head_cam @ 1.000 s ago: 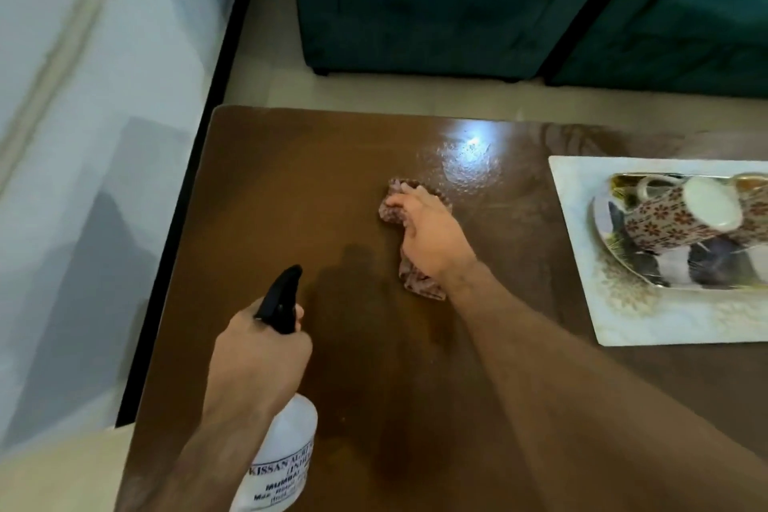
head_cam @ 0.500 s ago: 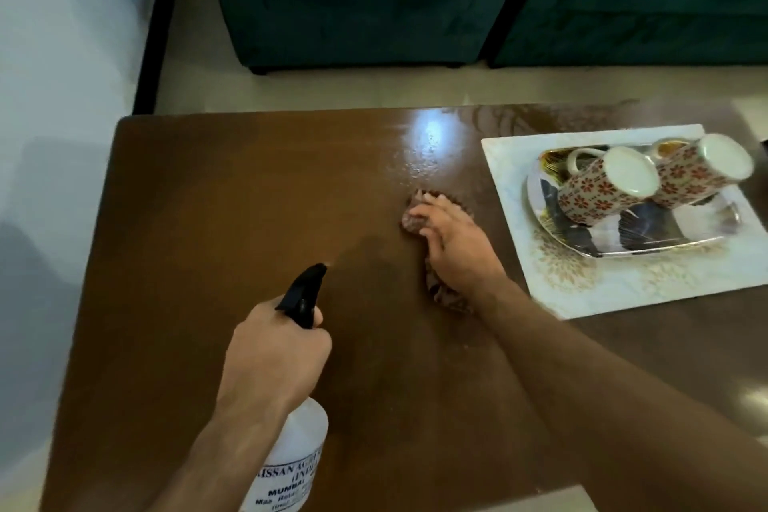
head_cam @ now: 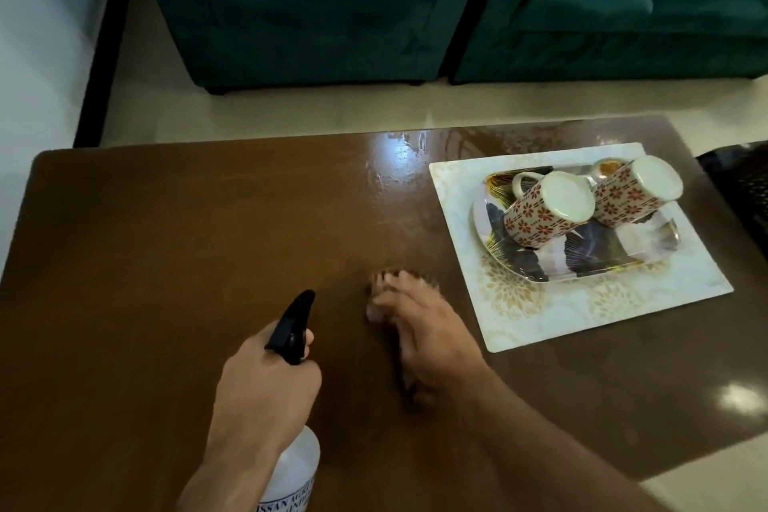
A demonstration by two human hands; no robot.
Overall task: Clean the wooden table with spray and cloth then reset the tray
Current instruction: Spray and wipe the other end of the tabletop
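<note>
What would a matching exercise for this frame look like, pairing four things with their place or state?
Things:
1. white plastic spray bottle with black trigger head
2. crumpled brownish cleaning cloth
3. two white mugs with red flower pattern
4. white rectangular mat with gold floral print

Places or states:
A. lying flat on the brown wooden table, under the patterned tray
B. upside down on the tray
C. gripped in the left hand
D. pressed to the table under the right hand

Pairs: 1-C, 2-D, 3-B, 4-A
</note>
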